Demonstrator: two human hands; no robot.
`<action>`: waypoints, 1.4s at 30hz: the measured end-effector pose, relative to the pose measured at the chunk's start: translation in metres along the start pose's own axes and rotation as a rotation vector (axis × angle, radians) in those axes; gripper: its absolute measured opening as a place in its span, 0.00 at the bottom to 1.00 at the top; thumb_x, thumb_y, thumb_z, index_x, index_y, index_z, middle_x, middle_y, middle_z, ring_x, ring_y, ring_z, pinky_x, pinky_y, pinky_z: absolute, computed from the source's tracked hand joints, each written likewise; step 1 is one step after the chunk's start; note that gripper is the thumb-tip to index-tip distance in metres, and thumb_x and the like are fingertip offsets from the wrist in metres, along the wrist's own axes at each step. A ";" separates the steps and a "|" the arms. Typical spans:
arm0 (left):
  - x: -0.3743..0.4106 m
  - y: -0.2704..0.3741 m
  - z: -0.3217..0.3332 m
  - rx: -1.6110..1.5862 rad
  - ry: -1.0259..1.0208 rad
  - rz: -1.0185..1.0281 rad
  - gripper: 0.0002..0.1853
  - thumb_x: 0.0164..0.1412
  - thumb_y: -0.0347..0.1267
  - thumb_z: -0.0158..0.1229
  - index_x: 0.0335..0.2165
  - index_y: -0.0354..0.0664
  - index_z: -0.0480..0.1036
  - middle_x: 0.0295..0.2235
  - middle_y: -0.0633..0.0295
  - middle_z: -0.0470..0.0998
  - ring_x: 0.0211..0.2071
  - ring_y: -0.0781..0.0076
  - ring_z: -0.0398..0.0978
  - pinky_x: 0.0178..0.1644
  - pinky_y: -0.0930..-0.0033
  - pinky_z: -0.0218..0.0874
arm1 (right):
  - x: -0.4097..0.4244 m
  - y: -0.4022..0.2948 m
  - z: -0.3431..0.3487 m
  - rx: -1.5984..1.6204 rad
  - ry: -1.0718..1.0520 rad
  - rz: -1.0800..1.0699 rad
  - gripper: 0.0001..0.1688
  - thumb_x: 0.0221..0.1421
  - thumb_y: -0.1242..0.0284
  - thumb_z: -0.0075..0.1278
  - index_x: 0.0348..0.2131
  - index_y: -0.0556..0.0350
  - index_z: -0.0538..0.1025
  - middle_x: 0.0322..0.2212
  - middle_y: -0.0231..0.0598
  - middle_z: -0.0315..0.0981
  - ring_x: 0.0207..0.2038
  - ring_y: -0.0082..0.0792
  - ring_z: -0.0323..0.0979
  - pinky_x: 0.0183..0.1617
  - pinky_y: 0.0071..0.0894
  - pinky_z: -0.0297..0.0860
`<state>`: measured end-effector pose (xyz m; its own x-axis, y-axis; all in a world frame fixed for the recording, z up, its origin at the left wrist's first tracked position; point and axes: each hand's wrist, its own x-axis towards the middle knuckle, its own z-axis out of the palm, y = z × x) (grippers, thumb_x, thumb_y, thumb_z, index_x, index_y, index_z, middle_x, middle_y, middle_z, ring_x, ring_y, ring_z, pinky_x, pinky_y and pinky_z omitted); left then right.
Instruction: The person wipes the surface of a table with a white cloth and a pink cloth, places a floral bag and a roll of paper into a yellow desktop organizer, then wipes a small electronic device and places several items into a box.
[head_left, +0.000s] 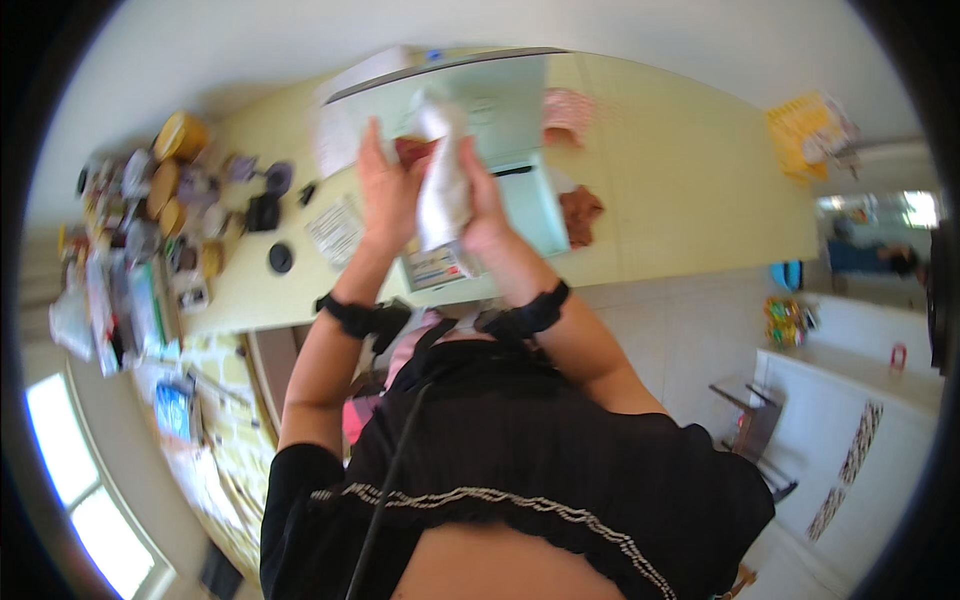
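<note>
A white cloth (442, 191), blurred, is held between my two hands above the pale yellow table. My left hand (390, 187) is on its left side, with a dark red piece (411, 150), perhaps fabric, by the fingers. My right hand (484, 199) presses on the cloth's right side, its thumb upward. Under and behind the hands lies a pale green open box or case (525, 199); the hands hide part of it. Right of this box are a folded pink patterned cloth (566, 116) and a crumpled brown cloth (580, 216).
Jars and containers (180, 136) crowd the table's left end. A round black lid-like object (280, 258), a printed paper sheet (335, 229) and small black items lie left of my hands. A yellow bag (802, 135) stands at the far right. A dark stool (756, 427) is on the floor.
</note>
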<state>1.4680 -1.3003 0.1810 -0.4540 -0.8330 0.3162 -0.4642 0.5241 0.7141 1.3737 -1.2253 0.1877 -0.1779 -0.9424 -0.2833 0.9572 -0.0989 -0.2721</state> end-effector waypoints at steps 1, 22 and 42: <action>0.001 -0.007 -0.003 0.016 -0.018 0.081 0.36 0.59 0.33 0.56 0.59 0.26 0.53 0.60 0.38 0.55 0.62 0.40 0.51 0.65 0.52 0.44 | 0.002 0.007 -0.002 0.026 -0.002 -0.021 0.26 0.60 0.46 0.44 0.40 0.47 0.74 0.29 0.29 0.76 0.30 0.24 0.76 0.34 0.27 0.74; 0.001 -0.107 0.046 -0.911 -0.510 -0.317 0.36 0.70 0.54 0.30 0.67 0.46 0.40 0.67 0.57 0.45 0.65 0.64 0.47 0.66 0.67 0.39 | 0.039 0.048 -0.033 0.102 -0.163 -0.069 0.32 0.62 0.45 0.41 0.49 0.50 0.73 0.38 0.30 0.75 0.41 0.22 0.70 0.47 0.23 0.67; -0.019 0.013 0.015 -0.352 -0.431 0.324 0.36 0.62 0.31 0.47 0.65 0.43 0.46 0.66 0.47 0.46 0.68 0.48 0.35 0.70 0.53 0.27 | 0.014 0.003 -0.050 -0.099 -0.013 0.104 0.29 0.65 0.52 0.37 0.55 0.51 0.66 0.50 0.37 0.68 0.50 0.32 0.68 0.55 0.33 0.66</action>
<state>1.4593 -1.2747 0.1746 -0.8282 -0.4579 0.3231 -0.0081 0.5863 0.8101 1.3631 -1.2234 0.1372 -0.0748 -0.9500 -0.3031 0.9430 0.0314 -0.3312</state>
